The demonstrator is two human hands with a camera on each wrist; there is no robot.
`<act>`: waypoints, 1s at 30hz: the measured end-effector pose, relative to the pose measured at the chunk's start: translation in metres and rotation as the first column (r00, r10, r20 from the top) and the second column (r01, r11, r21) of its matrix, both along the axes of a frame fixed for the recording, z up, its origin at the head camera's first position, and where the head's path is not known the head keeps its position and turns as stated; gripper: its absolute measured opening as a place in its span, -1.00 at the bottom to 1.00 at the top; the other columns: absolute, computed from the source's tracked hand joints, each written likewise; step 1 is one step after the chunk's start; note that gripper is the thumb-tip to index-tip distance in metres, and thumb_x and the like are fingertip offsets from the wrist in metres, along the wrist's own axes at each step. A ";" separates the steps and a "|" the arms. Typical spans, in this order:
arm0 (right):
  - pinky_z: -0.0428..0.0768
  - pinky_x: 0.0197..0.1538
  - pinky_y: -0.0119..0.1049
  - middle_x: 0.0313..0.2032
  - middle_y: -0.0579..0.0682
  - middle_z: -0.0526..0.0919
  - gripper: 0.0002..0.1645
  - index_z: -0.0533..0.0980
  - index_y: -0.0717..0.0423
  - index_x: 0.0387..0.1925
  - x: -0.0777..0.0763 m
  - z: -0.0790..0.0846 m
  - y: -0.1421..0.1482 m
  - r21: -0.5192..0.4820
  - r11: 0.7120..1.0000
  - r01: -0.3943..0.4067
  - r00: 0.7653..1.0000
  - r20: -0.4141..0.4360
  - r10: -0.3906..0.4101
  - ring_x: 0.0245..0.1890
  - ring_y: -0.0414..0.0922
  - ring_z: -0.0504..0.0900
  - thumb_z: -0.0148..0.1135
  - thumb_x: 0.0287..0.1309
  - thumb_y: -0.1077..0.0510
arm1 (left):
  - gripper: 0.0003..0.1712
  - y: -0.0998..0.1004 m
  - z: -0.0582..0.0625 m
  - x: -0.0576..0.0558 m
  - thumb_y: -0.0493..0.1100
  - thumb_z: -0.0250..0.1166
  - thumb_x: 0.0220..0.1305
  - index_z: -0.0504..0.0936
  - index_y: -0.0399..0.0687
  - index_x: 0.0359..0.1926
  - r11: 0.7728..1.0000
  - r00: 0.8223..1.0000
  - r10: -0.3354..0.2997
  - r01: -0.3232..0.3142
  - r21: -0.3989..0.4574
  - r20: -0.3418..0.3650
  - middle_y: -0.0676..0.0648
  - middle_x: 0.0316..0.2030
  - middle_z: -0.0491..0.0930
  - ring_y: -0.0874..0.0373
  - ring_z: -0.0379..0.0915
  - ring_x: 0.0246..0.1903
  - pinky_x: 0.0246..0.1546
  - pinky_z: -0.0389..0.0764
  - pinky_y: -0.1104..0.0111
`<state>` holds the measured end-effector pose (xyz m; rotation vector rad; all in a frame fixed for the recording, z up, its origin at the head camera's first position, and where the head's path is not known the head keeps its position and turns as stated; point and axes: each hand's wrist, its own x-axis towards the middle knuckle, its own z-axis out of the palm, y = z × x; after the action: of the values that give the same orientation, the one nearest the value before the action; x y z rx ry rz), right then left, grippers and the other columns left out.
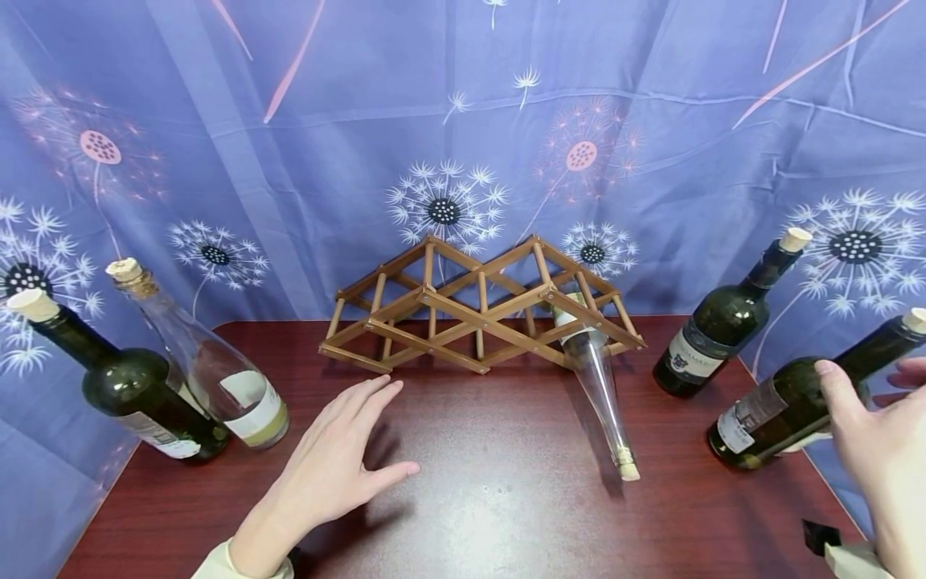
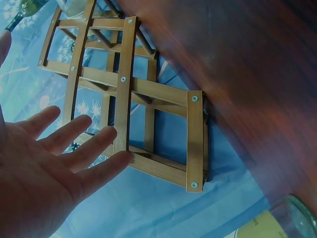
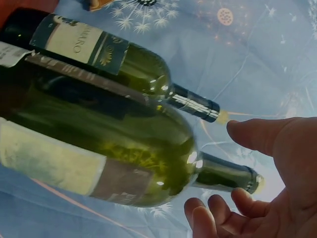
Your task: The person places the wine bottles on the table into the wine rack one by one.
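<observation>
My left hand (image 1: 336, 458) is over the table in front of a wooden lattice wine rack (image 1: 481, 322), its fingers extended and nothing in them. In the left wrist view its fingertips overlap the rack's slats. At the right, my right hand (image 1: 878, 434) reaches around the neck side of a dark green corked bottle (image 1: 777, 410), thumb and fingers spread apart. The right wrist view shows a gap between that hand's fingers and the bottle neck (image 3: 225, 171). One clear corked bottle (image 1: 595, 374) lies in the rack, neck slanting down toward the front.
Another dark green bottle (image 1: 712, 342) stands upright behind the right one. On the left stand a dark green bottle (image 1: 130, 386) and a clear bottle (image 1: 217, 366), both corked. A blue dandelion-print cloth (image 1: 347, 121) hangs behind the reddish-brown table (image 1: 463, 498).
</observation>
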<state>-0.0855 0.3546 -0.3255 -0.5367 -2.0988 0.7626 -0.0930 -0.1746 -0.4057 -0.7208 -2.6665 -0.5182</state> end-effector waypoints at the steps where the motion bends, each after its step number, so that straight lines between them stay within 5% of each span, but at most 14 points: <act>1: 0.14 -0.20 -0.62 -0.22 -0.52 0.14 -0.40 0.24 -0.30 0.16 -0.001 -0.001 0.001 0.011 1.000 0.013 1.000 0.013 -0.013 -0.40 -0.67 0.15 0.32 0.16 0.01 | 0.12 0.000 0.000 0.000 0.54 0.27 0.04 0.21 0.16 0.52 1.000 1.000 0.000 0.000 -0.001 -0.002 0.04 0.42 0.24 0.00 0.19 0.37 0.30 0.23 0.05; 5: 0.13 -0.09 -0.60 -0.12 -0.50 0.07 -0.24 0.24 0.07 0.36 -0.004 -0.003 0.004 0.041 0.998 0.044 0.998 0.053 -0.046 -0.32 -0.67 0.06 0.28 0.20 0.00 | 0.12 0.001 0.001 0.000 0.56 0.25 0.04 0.21 0.16 0.52 1.000 1.000 0.003 -0.003 -0.002 -0.003 0.05 0.42 0.24 0.02 0.18 0.37 0.31 0.22 0.06; 11: 0.12 -0.05 -0.58 0.03 -0.36 0.16 -0.16 0.19 0.14 0.41 -0.010 -0.008 0.012 0.049 0.999 0.022 0.997 0.078 -0.025 -0.23 -0.62 0.04 0.30 0.18 0.03 | 0.13 0.001 0.000 0.000 0.55 0.27 0.03 0.22 0.15 0.52 1.000 1.000 0.001 -0.001 0.002 -0.015 0.03 0.42 0.25 0.00 0.18 0.37 0.29 0.25 0.02; 15: 0.16 -0.08 -0.55 0.02 -0.22 0.27 -0.19 0.24 0.26 0.35 -0.014 -0.010 0.016 0.063 0.998 0.010 0.994 0.108 -0.016 -0.23 -0.54 0.13 0.32 0.15 0.05 | 0.14 0.002 0.000 -0.001 0.54 0.30 0.01 0.22 0.14 0.52 1.000 1.000 0.000 0.001 0.007 -0.023 0.02 0.42 0.25 -0.01 0.19 0.36 0.28 0.26 0.01; 22: 0.22 -0.30 -0.42 -0.25 0.13 0.51 -0.59 0.47 0.32 -0.14 -0.019 -0.008 0.023 0.070 0.996 -0.048 0.988 0.147 0.038 -0.37 -0.56 0.18 0.29 0.19 0.05 | 0.14 0.004 0.002 -0.002 0.53 0.32 0.00 0.23 0.14 0.51 1.000 1.000 0.005 -0.005 0.003 -0.013 0.05 0.43 0.24 0.03 0.16 0.38 0.29 0.24 0.02; 25: 0.21 -0.39 -0.35 -0.23 0.33 0.55 -0.52 0.48 0.44 -0.09 -0.019 -0.009 0.024 0.111 0.992 -0.053 0.988 0.149 0.036 -0.43 -0.60 0.14 0.23 0.25 0.04 | 0.14 0.004 0.002 -0.002 0.53 0.31 0.00 0.24 0.12 0.51 1.000 1.000 0.004 -0.004 0.003 -0.015 0.05 0.42 0.24 0.03 0.17 0.38 0.29 0.25 0.02; 30: 0.19 -0.47 -0.39 -0.25 0.36 0.55 -0.51 0.49 0.45 -0.02 -0.020 -0.010 0.024 0.092 0.994 -0.062 0.989 0.136 0.049 -0.50 -0.69 0.08 0.13 0.36 0.03 | 0.13 0.005 0.002 -0.002 0.55 0.28 0.02 0.26 0.11 0.50 1.000 1.000 0.005 -0.005 0.002 -0.017 0.06 0.42 0.24 0.03 0.17 0.37 0.29 0.25 0.02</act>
<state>-0.1057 0.3790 -0.3353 -0.4901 -2.2700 0.6693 -0.0954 -0.1700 -0.4038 -0.7149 -2.6510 -0.5116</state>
